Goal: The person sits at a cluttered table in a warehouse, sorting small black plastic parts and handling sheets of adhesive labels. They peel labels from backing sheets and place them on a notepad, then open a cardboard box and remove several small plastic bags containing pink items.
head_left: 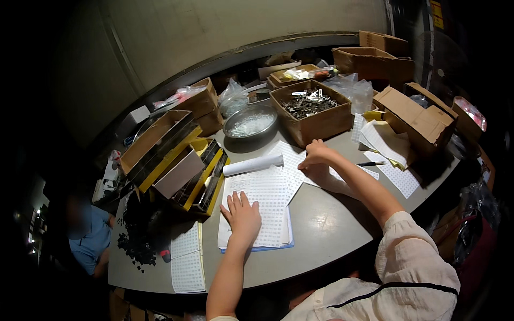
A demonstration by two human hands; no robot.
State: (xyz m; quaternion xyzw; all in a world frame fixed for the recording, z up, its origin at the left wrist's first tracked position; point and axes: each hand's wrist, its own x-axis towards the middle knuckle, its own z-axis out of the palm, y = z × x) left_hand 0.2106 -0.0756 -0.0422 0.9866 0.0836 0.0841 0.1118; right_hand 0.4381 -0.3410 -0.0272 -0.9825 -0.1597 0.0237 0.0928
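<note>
My left hand (244,216) lies flat with its fingers spread. It rests on a printed sheet of small labels (270,208), which sits on a stack of paper with a blue edge showing beneath. Farther right, my right hand (318,156) is bent down with its fingers closed together, at the side of another label sheet (292,155). Anything between those fingertips is too small or hidden to make out. Just past the stack's top edge is a rolled-up white paper (252,165).
Beyond the papers stand a metal bowl (250,127) of clear small pieces and a cardboard box (316,125) of dark metal parts. Tilted black-and-yellow boxes (182,171) lean at left, near loose black pieces (134,238). A pen (370,163) lies right. Someone in blue (90,235) is far left.
</note>
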